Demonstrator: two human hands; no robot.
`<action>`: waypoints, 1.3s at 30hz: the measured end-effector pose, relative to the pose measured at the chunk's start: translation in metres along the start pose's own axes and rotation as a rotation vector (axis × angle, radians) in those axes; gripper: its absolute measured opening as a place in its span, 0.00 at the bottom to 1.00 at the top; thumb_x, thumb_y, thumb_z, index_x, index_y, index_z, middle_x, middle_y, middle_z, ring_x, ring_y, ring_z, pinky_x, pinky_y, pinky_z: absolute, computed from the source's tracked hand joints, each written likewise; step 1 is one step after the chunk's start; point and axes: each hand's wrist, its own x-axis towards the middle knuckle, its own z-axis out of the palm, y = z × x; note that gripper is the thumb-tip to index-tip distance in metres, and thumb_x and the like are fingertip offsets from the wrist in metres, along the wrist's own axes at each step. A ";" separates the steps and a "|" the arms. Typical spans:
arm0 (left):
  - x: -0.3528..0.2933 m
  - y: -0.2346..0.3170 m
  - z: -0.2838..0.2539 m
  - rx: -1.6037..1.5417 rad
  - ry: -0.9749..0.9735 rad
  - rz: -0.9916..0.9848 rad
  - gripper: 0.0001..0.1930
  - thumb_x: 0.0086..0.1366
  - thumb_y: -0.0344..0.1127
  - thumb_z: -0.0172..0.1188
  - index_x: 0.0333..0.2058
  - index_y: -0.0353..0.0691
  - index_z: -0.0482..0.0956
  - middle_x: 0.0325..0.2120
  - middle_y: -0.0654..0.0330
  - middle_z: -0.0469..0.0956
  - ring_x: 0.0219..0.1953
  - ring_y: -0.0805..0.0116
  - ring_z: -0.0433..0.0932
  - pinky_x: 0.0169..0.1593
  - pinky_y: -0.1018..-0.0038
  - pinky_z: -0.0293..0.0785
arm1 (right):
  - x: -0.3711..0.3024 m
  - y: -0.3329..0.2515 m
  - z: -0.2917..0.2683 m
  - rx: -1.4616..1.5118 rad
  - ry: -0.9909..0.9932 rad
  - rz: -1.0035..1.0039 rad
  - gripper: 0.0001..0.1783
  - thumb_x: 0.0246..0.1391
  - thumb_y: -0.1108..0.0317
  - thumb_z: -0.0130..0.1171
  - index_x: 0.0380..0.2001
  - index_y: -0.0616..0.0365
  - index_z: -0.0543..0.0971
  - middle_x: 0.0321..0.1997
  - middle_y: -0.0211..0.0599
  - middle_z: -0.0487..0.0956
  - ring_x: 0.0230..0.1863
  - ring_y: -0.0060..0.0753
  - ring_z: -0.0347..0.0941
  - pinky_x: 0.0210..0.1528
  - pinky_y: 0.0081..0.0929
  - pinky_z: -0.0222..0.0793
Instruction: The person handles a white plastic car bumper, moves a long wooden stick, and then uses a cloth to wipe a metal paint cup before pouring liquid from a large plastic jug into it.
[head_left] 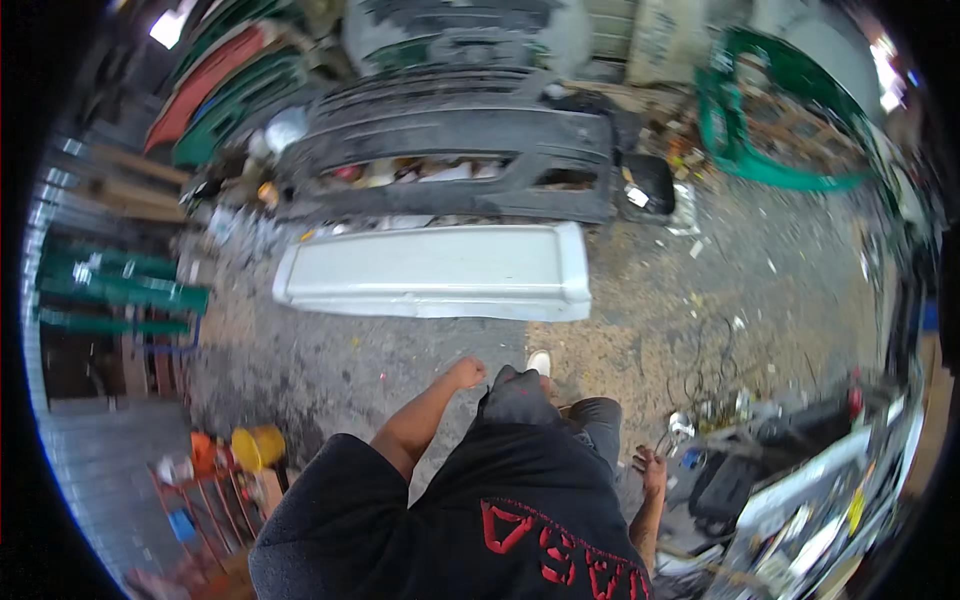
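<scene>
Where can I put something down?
Mostly bare floor lies between the white panel and left hand, and right of the panel, among scraps. It's crowded around the dark bumper and the parts pile beside the right hand.

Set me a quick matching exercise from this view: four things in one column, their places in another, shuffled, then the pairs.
Things:
1. White panel
2. Yellow bucket
3. Green frame
4. Right hand

Places:
A. Upper right of the picture
B. At the person's right side
C. On the floor, just nearer than the dark bumper
D. Lower left of the picture

Pairs: 1-C, 2-D, 3-A, 4-B
</scene>
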 end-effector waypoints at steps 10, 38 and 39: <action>-0.076 -0.045 -0.010 -0.623 0.761 -0.281 0.13 0.57 0.37 0.53 0.35 0.35 0.80 0.28 0.52 0.80 0.29 0.57 0.80 0.37 0.64 0.76 | 0.195 -0.265 0.135 -0.464 -0.399 -0.303 0.34 0.57 0.41 0.51 0.54 0.60 0.71 0.57 0.40 0.72 0.61 0.39 0.64 0.57 0.41 0.62; -0.148 -0.519 -0.366 -0.596 0.981 -0.558 0.29 0.68 0.58 0.46 0.34 0.32 0.79 0.29 0.63 0.77 0.33 0.75 0.72 0.38 0.75 0.68 | 0.231 -0.281 0.263 -0.344 0.084 -0.242 0.17 0.59 0.46 0.52 0.24 0.43 0.77 0.16 0.15 0.59 0.17 0.13 0.50 0.20 0.18 0.44; -0.145 -0.509 -0.368 -0.604 1.005 -0.568 0.29 0.67 0.59 0.46 0.33 0.33 0.79 0.28 0.65 0.75 0.31 0.75 0.69 0.36 0.76 0.66 | 0.233 -0.274 0.263 -0.328 0.104 -0.235 0.18 0.59 0.45 0.53 0.26 0.44 0.79 0.16 0.15 0.60 0.18 0.13 0.51 0.21 0.18 0.44</action>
